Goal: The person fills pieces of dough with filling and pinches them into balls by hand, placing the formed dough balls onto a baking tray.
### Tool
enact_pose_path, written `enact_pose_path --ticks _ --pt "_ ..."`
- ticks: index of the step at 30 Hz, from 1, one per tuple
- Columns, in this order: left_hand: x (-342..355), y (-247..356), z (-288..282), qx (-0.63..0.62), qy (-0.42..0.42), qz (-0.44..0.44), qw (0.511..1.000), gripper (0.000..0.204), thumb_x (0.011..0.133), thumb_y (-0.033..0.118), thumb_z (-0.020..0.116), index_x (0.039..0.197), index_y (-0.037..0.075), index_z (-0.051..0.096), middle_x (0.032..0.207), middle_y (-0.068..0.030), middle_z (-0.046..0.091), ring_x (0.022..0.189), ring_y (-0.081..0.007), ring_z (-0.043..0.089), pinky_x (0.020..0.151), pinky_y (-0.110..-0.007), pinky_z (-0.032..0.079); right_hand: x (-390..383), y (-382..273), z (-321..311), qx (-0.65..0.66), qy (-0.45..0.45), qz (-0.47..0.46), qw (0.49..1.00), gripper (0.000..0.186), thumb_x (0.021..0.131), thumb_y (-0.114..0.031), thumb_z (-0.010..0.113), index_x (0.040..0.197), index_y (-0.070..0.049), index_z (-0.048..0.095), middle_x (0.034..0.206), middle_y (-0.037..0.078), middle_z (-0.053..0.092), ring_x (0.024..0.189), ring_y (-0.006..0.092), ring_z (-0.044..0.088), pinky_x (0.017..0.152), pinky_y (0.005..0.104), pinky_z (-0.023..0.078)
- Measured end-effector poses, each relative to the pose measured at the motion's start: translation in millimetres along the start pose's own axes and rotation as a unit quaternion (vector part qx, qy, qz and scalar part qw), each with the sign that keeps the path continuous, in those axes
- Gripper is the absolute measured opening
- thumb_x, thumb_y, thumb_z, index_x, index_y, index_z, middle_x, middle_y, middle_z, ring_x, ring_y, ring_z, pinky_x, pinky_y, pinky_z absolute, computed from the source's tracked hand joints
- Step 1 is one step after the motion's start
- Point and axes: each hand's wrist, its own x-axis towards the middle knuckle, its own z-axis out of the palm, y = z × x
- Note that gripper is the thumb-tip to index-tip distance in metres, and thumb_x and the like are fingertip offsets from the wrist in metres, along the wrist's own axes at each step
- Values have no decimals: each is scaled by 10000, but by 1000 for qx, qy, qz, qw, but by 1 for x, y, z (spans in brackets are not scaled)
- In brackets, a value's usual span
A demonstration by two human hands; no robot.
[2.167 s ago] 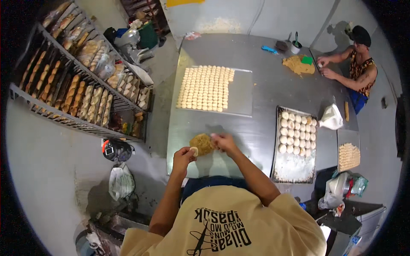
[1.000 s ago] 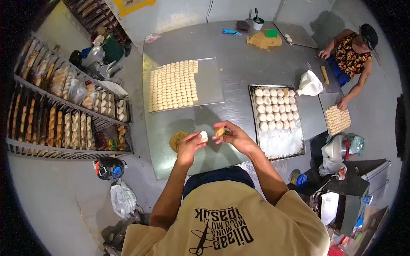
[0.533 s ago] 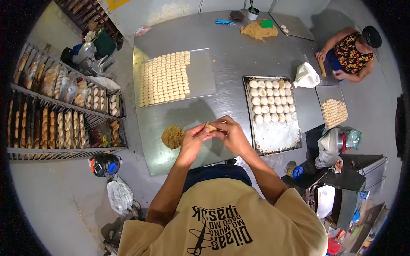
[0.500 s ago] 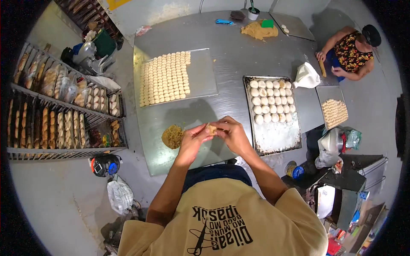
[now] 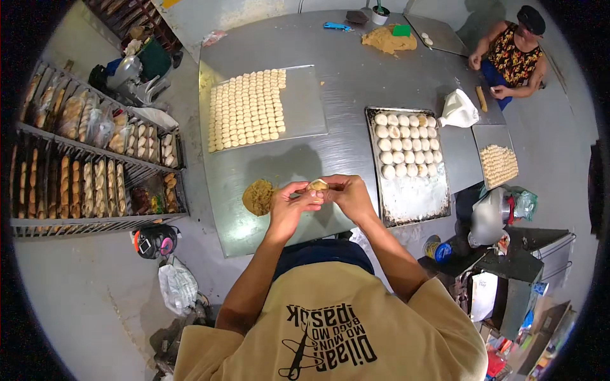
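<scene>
Bright overhead light, soft shadows, bent edges.

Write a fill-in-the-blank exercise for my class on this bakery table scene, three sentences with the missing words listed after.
1. Both hands, the left hand and the right hand, pinch one small piece of ____ between them.
2. The brown mound of filling lies on the table to the ____ of the hands.
3. The metal tray of round white dough balls is filled only in its ____ half.

Missing words: dough; left; far
</scene>
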Motion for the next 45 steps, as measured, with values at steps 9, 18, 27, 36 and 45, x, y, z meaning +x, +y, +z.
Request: enact_pose_path --ticks 9,18,27,36,45 --pt "-8 14 18 2 -14 -42 999 252 1021 67 753 1233 -35 661 1139 -146 737 1052 -276 781 870 -410 690 -6 6 -24 21 37 10 999 312 915 30 837 1220 75 790 1066 138 831 905 174 772 796 300 624" --pt "2 8 27 61 -128 -71 987 418 1071 36 692 1480 -28 633 1232 -153 745 1123 -241 754 928 -395 671 -11 16 -40 -131 18 -72 989 386 915 -94 893 1250 61 781 1087 155 811 866 180 770 754 292 610" --pt "2 3 53 -2 -54 -2 999 367 1078 64 700 1414 -74 649 1285 -167 756 1051 -264 791 927 -402 679 -16 1 -63 -23 -101 -43 994 409 1014 -62 783 1418 -14 734 1202 68 742 970 155 713 806 326 607" --pt "5 8 34 59 -46 -86 994 477 1084 123 718 1506 -61 597 1316 -183 749 1108 -273 782 896 -405 683 -6 9 -61 62 -75 9 995 358 994 -60 808 1346 1 773 1157 80 784 943 170 742 765 332 628" --pt "13 -7 10 83 -45 -59 994 395 1054 103 758 1404 -68 693 1213 -139 777 1044 -226 774 837 -362 681 6 27 -25 -59 28 -31 997 239 963 -41 837 1180 54 812 1061 121 722 886 208 761 663 317 651"
